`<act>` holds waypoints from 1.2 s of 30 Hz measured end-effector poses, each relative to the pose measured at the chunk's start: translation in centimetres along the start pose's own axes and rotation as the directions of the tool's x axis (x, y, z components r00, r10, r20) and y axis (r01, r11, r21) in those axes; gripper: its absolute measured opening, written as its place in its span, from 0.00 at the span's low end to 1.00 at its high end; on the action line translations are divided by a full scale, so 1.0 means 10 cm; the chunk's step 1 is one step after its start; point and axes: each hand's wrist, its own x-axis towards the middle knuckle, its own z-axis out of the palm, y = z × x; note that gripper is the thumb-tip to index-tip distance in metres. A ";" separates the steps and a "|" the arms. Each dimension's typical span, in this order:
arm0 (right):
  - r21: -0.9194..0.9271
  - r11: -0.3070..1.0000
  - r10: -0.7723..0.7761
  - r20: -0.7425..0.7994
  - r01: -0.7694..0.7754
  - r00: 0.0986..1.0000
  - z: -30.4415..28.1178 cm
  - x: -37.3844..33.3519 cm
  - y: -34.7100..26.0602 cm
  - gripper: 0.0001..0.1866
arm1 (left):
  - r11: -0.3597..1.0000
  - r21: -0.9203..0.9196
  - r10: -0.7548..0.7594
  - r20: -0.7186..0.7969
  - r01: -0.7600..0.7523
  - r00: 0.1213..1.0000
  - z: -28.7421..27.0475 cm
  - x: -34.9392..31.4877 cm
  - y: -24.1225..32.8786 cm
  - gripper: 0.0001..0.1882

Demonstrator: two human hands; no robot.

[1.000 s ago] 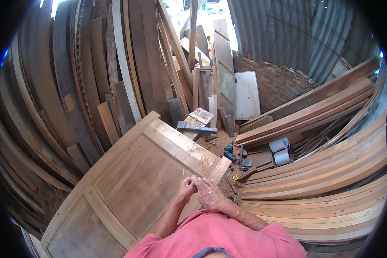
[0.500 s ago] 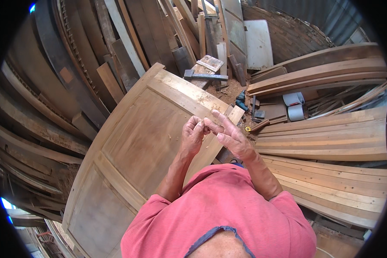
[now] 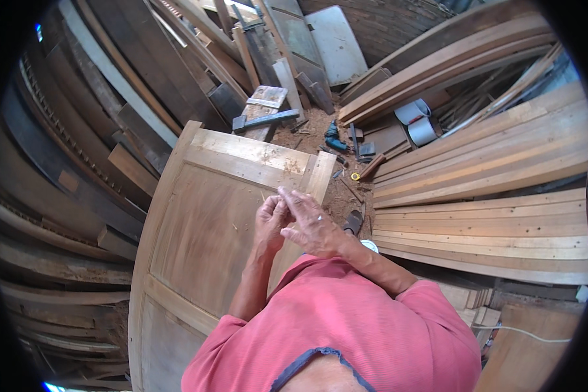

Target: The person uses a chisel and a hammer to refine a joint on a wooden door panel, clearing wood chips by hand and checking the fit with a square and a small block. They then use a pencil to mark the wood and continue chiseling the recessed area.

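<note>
Both my hands meet above a wooden panelled door (image 3: 206,209) that lies flat in front of me. My left hand (image 3: 268,221) is closed in a pinch, and a thin pale sliver seems to stick up by its fingertips, too small to name. Over it reaches my right hand (image 3: 312,225), its fingers stretched and its thumb apart, the fingertips touching or nearly touching the left ones. A tiny white spot shows on the back of the right hand. Wood shavings (image 3: 284,160) are scattered on the door's far rail.
Beyond the door's far edge a hammer (image 3: 268,119) rests on wood offcuts. A teal power drill (image 3: 334,136) and a yellow tape measure (image 3: 355,176) lie on the shaving-covered floor. Stacked planks (image 3: 483,228) fill the right side; boards (image 3: 65,215) lean along the left.
My view has turned, so the door and planks sit differently in it. My right hand's fingers have drawn closer together over the left hand, which stays pinched.
</note>
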 end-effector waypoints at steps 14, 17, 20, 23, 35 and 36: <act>0.800 0.597 0.009 0.068 -0.059 0.998 -0.19 -0.08 0.16 0.44 | 0.901 0.412 0.095 0.109 -0.132 0.989 0.01 0.08 0.12 0.08; 0.906 0.422 0.031 0.029 -0.039 0.999 -0.22 -0.07 0.27 0.44 | 0.905 0.384 0.149 0.112 -0.181 0.983 0.03 0.18 0.02 0.08; 0.996 0.024 0.145 -0.087 0.084 0.986 -0.49 -0.15 0.53 0.36 | 0.951 0.266 0.138 0.082 -0.155 0.987 0.09 0.24 0.01 0.07; 0.974 0.028 0.337 -0.219 0.223 0.916 -0.93 -0.44 0.71 0.32 | 0.948 0.296 0.103 0.078 -0.122 0.992 0.24 0.24 -0.03 0.03; 0.950 0.296 0.642 -0.273 0.098 0.716 -0.69 -1.05 1.04 0.11 | 0.908 0.419 -0.108 0.180 0.023 0.978 0.27 0.17 -0.20 0.08; 0.963 0.255 0.610 -0.233 0.091 0.757 -0.65 -1.03 1.07 0.13 | 0.871 0.488 -0.142 0.152 0.050 0.978 0.38 0.17 -0.15 0.11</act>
